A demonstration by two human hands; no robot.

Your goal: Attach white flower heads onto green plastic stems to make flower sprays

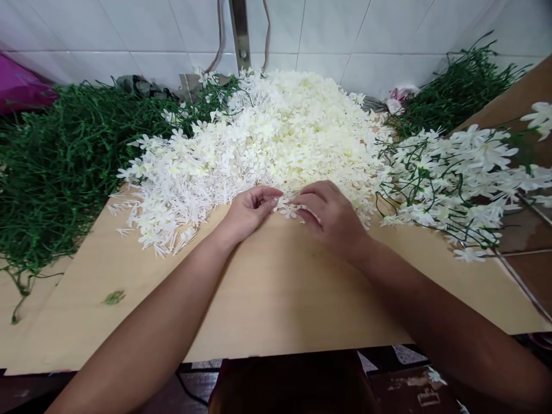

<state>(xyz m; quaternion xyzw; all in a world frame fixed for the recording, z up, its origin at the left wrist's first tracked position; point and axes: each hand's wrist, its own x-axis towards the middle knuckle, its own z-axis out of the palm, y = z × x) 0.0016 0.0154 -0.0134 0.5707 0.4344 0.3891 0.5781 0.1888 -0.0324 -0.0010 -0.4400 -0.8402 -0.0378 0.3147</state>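
My left hand (254, 211) is closed in a pinch on a small white flower (286, 208) at the front edge of the big blossom heap. Just to the right, my right hand (328, 217) curves with bent fingers, its fingertips close to that same flower; what lies between them is too small to make out. Behind both hands rises the heap of loose white and cream blossoms (302, 126). Thin white pieces (181, 201) are mixed into the heap's left part, left of my left hand.
Green plastic stems (64, 167) pile up at the left, with more stems (461, 92) at the back right. Assembled white flowers on green stems (452, 178) lie at the right. A tan board (276, 299) covers the worktop before a tiled wall (328, 29). A magenta bag (21, 86) sits back left.
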